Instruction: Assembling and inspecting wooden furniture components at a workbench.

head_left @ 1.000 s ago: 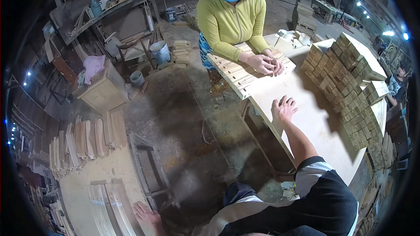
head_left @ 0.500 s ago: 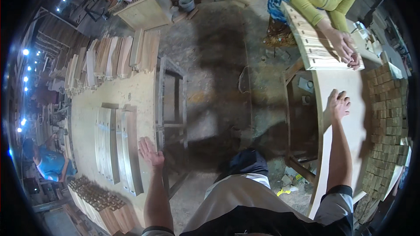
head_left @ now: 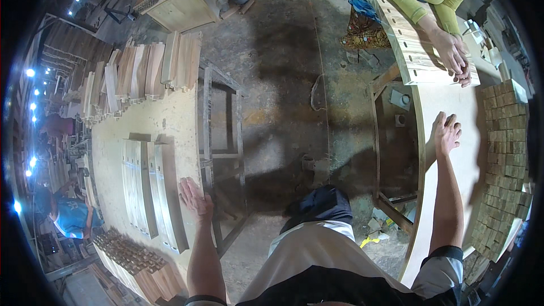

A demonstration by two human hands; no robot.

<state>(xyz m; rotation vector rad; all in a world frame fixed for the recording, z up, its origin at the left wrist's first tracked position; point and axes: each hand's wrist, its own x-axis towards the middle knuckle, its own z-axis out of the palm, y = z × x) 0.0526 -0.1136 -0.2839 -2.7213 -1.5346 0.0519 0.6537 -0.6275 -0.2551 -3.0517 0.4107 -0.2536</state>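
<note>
While I look down from the head view, my left hand (head_left: 195,197) lies flat, fingers spread, on the edge of the bench (head_left: 141,124) at lower left, just beside the wooden slats (head_left: 152,190). My right hand (head_left: 446,134) rests open, holding nothing, on the pale board (head_left: 447,192) at right, near the stacked wood blocks (head_left: 504,158).

No packages, labels, signs or screens can be made out — only bare timber, wooden blocks and slats on the two worktables, and a plain wooden crate on the floor, none of them carrying a visible tag or wrapper.
</note>
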